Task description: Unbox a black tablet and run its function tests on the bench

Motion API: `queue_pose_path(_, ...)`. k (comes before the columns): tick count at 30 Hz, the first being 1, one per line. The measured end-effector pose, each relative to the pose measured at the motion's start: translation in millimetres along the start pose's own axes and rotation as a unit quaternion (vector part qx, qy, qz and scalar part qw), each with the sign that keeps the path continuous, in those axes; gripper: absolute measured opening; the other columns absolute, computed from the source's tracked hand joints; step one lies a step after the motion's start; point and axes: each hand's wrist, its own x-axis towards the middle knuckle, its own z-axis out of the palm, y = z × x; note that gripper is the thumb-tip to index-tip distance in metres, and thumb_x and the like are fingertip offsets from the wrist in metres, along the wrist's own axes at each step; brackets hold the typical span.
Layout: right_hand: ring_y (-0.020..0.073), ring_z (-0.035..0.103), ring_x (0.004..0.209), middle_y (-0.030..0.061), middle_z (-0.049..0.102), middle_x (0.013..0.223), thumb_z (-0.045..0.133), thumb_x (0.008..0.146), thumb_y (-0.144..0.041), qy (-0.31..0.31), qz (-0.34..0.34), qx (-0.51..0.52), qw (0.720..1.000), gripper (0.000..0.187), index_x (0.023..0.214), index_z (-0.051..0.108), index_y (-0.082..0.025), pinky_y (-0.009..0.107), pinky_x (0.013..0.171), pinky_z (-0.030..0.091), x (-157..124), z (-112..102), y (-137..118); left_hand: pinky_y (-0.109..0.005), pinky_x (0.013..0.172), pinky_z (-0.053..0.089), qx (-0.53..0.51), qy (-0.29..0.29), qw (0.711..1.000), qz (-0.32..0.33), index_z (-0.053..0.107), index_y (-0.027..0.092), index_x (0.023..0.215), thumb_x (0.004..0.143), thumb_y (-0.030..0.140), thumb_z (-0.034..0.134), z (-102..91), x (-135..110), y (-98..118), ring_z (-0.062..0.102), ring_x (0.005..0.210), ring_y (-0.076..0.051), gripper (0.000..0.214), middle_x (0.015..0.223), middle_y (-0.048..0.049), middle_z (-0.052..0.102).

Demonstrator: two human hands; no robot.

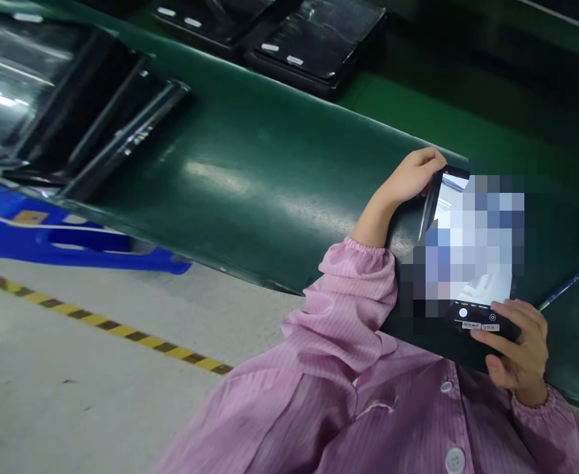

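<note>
Gripping a tablet (471,257) at opposite ends, the left hand (412,176) clasped its far edge while the right hand (516,339) pinched its near edge above a green conveyor belt (249,178). Black trays (313,39) sat farther along; a pen (560,291) lay just beside the right hand.

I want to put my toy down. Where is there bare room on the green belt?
The green belt is bare between the stacked black trays and the left hand. It is crowded around the tablet, the right hand and the pen.
</note>
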Motion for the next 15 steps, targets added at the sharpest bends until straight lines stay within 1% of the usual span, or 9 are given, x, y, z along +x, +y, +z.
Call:
queue_pose_path(5,0.0295,0.067,0.111,0.0068,0.07,0.128,0.054,0.103,-0.027,0.034,0.045,-0.039,0.998,0.028,0.095,0.081,-0.026,0.047,0.092,0.051,-8.5,-11.5,11.4,-0.021,0.048,0.024,-0.086,-0.006,0.996,-0.011,0.046,0.02,0.079,0.11,0.016,0.045,6.1,-1.7,-1.6,0.033,0.044,-0.006,0.031,0.058,0.0075,0.033)
queue_pose_path(9,0.0299,0.067,0.112,0.0054,0.072,0.125,0.058,0.101,-0.023,0.035,0.041,-0.058,0.997,0.024,0.095,0.081,-0.028,0.047,0.09,0.05,-13.7,-10.1,14.5,-0.023,0.048,0.023,-0.192,-0.013,0.981,0.004,0.044,0.02,0.075,0.109,0.014,0.046,8.8,-2.9,-2.6,0.032,0.048,-0.008,0.034,0.059,0.0056,0.034)
queue_pose_path(11,0.0308,0.067,0.112,0.0054,0.072,0.124,0.059,0.1,-0.019,0.025,0.042,-0.064,0.997,0.023,0.095,0.08,-0.028,0.046,0.09,0.049,-17.6,-10.2,15.1,-0.023,0.049,0.025,-0.205,-0.013,0.979,0.003,0.045,0.02,0.074,0.107,0.014,0.048,9.9,-3.6,-3.2,0.032,0.05,-0.008,0.034,0.059,0.0049,0.035)
queue_pose_path(13,0.0321,0.068,0.111,0.0071,0.072,0.124,0.06,0.099,-0.018,0.01,0.036,-0.073,0.997,0.024,0.098,0.081,-0.029,0.047,0.089,0.048,-24.5,-11.1,17.7,-0.023,0.048,0.026,-0.19,-0.006,0.982,0.001,0.046,0.02,0.074,0.105,0.014,0.05,11.4,-3.4,-5.0,0.033,0.049,-0.009,0.032,0.059,0.0049,0.036)
queue_pose_path(14,0.0326,0.068,0.107,0.0083,0.073,0.123,0.061,0.098,-0.02,0.005,0.024,-0.078,0.997,0.023,0.099,0.082,-0.029,0.047,0.087,0.048,-28.9,-11.1,20.2,-0.023,0.048,0.026,-0.184,-0.001,0.983,-0.002,0.047,0.02,0.073,0.103,0.016,0.052,12.1,-2.6,-6.5,0.033,0.048,-0.009,0.03,0.058,0.0052,0.036)
queue_pose_path(15,0.0327,0.069,0.103,0.0092,0.073,0.122,0.062,0.097,-0.025,-0.007,-0.005,-0.084,0.996,0.022,0.101,0.083,-0.029,0.048,0.085,0.049,-33.5,-10.1,23.7,-0.023,0.047,0.027,-0.179,-0.001,0.984,-0.009,0.048,0.02,0.074,0.1,0.017,0.055,12.8,-1.2,-8.4,0.034,0.047,-0.009,0.028,0.058,0.0055,0.037)
